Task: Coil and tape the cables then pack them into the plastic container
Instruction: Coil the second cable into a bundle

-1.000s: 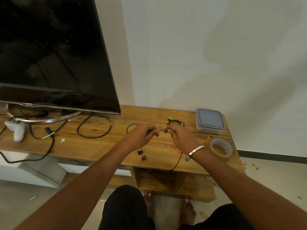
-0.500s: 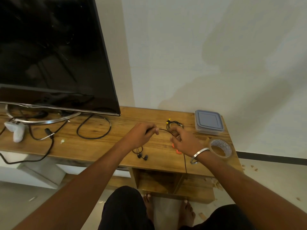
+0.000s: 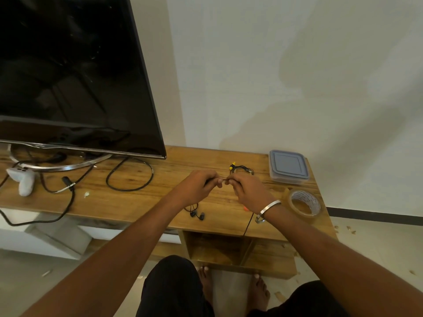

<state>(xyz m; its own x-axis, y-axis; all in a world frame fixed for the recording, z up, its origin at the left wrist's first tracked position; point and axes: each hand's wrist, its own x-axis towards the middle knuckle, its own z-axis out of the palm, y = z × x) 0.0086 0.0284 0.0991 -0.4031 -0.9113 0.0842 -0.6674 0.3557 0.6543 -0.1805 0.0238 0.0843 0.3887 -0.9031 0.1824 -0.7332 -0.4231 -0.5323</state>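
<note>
Both of my hands meet above the grainy wooden table (image 3: 128, 202), my left hand (image 3: 197, 185) and my right hand (image 3: 248, 191) each pinching the thin black earphone cable (image 3: 248, 224) between curled fingertips, knuckles almost touching. From my grip the cord drops past my right wrist over the table's front edge, while its two small earbuds (image 3: 198, 215) lie below my left hand. Beyond my right hand sit a small coiled cable with yellow plugs (image 3: 240, 168), the lidded, translucent plastic container (image 3: 288, 167) and a glossy ring of clear tape (image 3: 304, 205).

Grey-blue lidded container (image 3: 288, 167), clear brownish tape roll (image 3: 304, 205), black earphone cable (image 3: 196, 213).
</note>
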